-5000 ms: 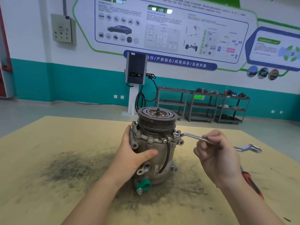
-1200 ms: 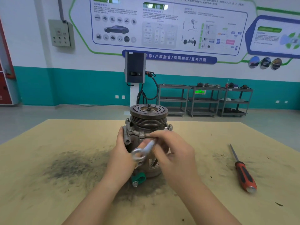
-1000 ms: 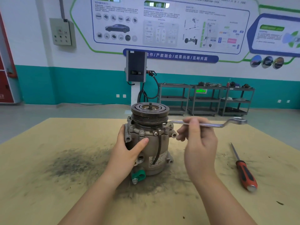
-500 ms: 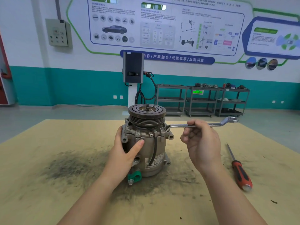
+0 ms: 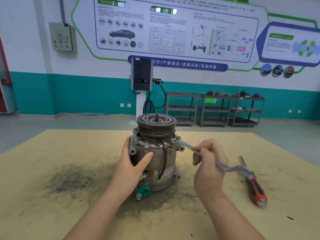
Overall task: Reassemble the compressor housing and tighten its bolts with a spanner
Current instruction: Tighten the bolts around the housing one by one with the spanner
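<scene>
Compressor gripped by left hand, spanner in right hand

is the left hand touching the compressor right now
Touching: the head view shows the left hand wrapped around the compressor body, thumb pressed flat against its front.
</scene>
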